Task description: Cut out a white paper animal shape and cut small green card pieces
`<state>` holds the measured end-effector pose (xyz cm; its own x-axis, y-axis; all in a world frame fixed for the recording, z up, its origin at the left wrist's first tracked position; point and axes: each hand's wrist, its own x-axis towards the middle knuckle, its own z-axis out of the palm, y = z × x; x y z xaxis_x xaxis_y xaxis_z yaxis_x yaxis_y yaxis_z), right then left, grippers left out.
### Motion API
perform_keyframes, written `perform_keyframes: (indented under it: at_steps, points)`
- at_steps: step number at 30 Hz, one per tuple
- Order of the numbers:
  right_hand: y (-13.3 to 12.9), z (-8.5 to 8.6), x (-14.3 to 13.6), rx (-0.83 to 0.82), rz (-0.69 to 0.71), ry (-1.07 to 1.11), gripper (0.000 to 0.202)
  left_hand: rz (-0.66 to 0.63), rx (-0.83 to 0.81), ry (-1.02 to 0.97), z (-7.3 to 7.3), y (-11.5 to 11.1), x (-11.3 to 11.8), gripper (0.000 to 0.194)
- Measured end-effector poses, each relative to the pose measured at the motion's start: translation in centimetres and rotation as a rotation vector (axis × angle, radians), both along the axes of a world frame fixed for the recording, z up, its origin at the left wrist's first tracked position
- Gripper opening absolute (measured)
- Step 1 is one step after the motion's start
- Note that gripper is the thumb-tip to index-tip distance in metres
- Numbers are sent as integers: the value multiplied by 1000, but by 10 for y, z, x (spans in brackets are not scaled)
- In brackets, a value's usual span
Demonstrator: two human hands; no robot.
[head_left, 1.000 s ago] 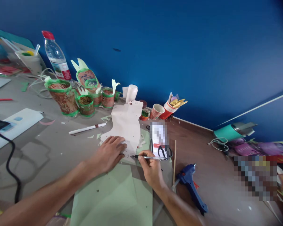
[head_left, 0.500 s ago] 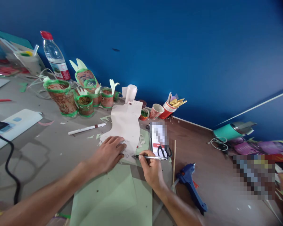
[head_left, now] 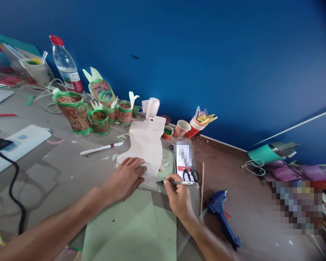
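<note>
Hands apart, both at the white paper cutout (head_left: 146,141) lying mid-tabletop (head_left: 57,163). Left hand (head_left: 128,177): palm down, flat on the cutout at its 7 o'clock, grasping nothing. Right hand (head_left: 179,197): at its 5 o'clock, fingers pinched around a silver pen (head_left: 188,183), tip pointing to 9 at the cutout's lower right edge; can't tell if it touches. Small ovals (head_left: 153,178) drawn on the paper between my hands. Clock from cutout: pale green sheet (head_left: 119,232) at 6, white marker (head_left: 100,149) at 9, phone (head_left: 180,173) at 3 with black-handled scissors (head_left: 184,175) over its lower end, blue glue gun (head_left: 222,217) at 4. Brown-and-green containers (head_left: 74,114) at 10, red-capped bottle (head_left: 66,65) behind them. Paper cup (head_left: 182,129) at 2, beside a red-and-white cup stack (head_left: 195,127) with sticks. Turquoise tumbler (head_left: 263,154) at 3, well apart.
</note>
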<state>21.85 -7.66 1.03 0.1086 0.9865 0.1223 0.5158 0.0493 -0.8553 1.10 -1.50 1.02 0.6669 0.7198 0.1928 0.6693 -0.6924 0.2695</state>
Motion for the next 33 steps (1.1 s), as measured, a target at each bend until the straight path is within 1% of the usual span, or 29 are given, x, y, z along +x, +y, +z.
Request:
perform_keyframes:
  at_steps: [4,7,11,16,21,33]
  points:
    - [-1,-1,0,1,-9,18,16,-3,2,-10,-1,0,0,23]
    - [-1,-2,0,4,-15,76,15,-5,14,-26,-2,1,0,24]
    - [-2,-4,-3,-4,11,134,16,-11,12,-40,-2,1,-1,23]
    - [-3,-5,-7,-23,54,113,16,-15,13,-24,-1,0,-1,24]
    - [-2,-3,-7,2,69,82,16,-15,22,-32,-1,0,0,23]
    - [-1,-7,-8,6,73,36,15,-17,32,-29,-3,1,-1,24]
